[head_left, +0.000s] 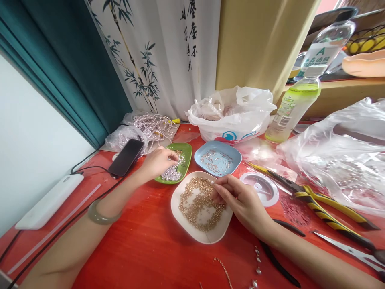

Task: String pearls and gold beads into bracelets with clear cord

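Note:
My left hand [161,161] is over the green dish [188,154], its fingers bent together among the beads; what they pinch, if anything, is too small to make out. Lilac pearl beads [171,173] lie heaped in that dish, with a few gold ones at the back. My right hand [233,192] hovers at the right side of the white dish [188,233], thumb and forefinger closed on a small pale bead [212,182]. Loose gold beads [197,200] cover much of this dish. Behind it, the blue dish [218,172] holds short metal pins [215,160].
Right of the dishes lie a white spool [272,196], yellow-black pliers [319,204] and scissors [349,249]. A plastic bag [240,122] and a bottle [294,108] stand behind. A phone [126,157], a power bank [49,200] and bead strands [153,126] lie left.

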A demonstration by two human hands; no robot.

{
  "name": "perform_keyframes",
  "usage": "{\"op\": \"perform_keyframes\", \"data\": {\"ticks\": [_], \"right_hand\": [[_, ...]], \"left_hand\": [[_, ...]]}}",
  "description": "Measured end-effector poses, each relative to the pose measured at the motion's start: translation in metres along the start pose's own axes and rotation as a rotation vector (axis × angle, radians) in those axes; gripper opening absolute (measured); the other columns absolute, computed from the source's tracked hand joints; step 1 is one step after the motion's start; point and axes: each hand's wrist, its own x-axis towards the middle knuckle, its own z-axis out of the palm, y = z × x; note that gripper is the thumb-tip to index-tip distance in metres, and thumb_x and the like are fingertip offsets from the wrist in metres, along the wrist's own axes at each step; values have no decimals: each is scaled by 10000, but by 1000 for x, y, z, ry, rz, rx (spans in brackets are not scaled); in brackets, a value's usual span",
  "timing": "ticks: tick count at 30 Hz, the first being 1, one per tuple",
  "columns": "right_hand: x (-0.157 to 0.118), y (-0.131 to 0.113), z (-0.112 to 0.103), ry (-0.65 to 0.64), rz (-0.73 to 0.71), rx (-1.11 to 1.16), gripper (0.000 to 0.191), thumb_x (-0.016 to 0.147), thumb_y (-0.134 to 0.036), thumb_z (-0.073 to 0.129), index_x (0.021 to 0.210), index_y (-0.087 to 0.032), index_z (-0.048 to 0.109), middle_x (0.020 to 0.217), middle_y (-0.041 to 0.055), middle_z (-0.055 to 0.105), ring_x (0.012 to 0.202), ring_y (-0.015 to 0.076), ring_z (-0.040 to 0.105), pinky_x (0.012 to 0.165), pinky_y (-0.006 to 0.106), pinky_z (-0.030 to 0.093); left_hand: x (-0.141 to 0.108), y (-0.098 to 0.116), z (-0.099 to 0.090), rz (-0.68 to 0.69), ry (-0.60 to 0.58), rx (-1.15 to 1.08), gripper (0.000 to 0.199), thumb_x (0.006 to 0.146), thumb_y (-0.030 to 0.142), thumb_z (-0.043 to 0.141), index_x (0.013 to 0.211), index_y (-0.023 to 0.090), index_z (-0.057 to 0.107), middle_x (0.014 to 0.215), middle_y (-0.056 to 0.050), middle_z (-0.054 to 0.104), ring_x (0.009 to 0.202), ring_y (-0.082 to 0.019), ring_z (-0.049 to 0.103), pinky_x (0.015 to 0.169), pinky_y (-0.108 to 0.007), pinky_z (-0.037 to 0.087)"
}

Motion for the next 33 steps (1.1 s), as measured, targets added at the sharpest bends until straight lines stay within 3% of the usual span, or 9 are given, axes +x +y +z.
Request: {"op": "perform_keyframes", "data": {"ticks": [5, 12, 19, 23, 25, 28, 33], "right_hand": [[0, 0, 1, -2, 1, 4, 113, 858, -262, 413, 791, -198, 477, 643, 8, 644, 567, 118, 603, 539, 255, 492], [1, -1, 1, -14, 3, -4, 107, 862, -261, 405, 796, -204, 467, 644, 11, 642, 567, 119, 601, 541, 256, 492], [0, -2, 1, -11, 1, -5, 116, 855, -265, 411, 783, -201, 474, 633, 6, 642, 556, 115, 596, 536, 250, 492], [0, -1, 0, -13, 0, 10, 115, 858, -266, 412, 794, -197, 478, 646, 10, 647, 562, 116, 599, 537, 247, 491], [1, -1, 0, -12, 1, 10, 113, 857, -265, 414, 796, -197, 481, 650, 11, 648, 564, 117, 599, 537, 247, 489], [2, -2, 0, -14, 0, 5, 105, 855, -257, 419, 797, -199, 485, 649, 8, 649, 564, 117, 599, 537, 243, 486], [1, -1, 0, -11, -7, -12, 99, 860, -244, 417, 797, -199, 479, 647, 9, 649, 560, 114, 592, 534, 236, 478]], "left_hand": [[0, 0, 4, -1, -65, 45, 123, 661, 258, 578, 714, 232, 685, 789, -42, 682, 805, -227, 514, 675, -325, 342], [-2, 0, 8, 16, -43, 59, 103, 661, 265, 584, 668, 232, 681, 670, -38, 647, 790, -227, 502, 659, -307, 351], [-1, 0, 4, 27, -51, 118, 116, 678, 265, 578, 723, 236, 681, 762, -41, 667, 829, -238, 509, 683, -319, 356], [-4, 15, -2, 42, -41, 41, 116, 694, 264, 579, 753, 225, 671, 841, -36, 666, 855, -226, 519, 728, -331, 361], [-9, 27, -6, 105, -103, -84, 106, 716, 248, 564, 725, 215, 664, 820, -28, 659, 821, -196, 534, 720, -309, 371], [-19, 45, -9, 245, -311, -217, 115, 735, 241, 560, 732, 204, 669, 768, -24, 644, 742, -160, 544, 688, -275, 385], [-29, 58, -4, 430, -468, -114, 109, 708, 184, 584, 752, 207, 681, 716, -19, 639, 744, -168, 513, 663, -271, 368]]}}
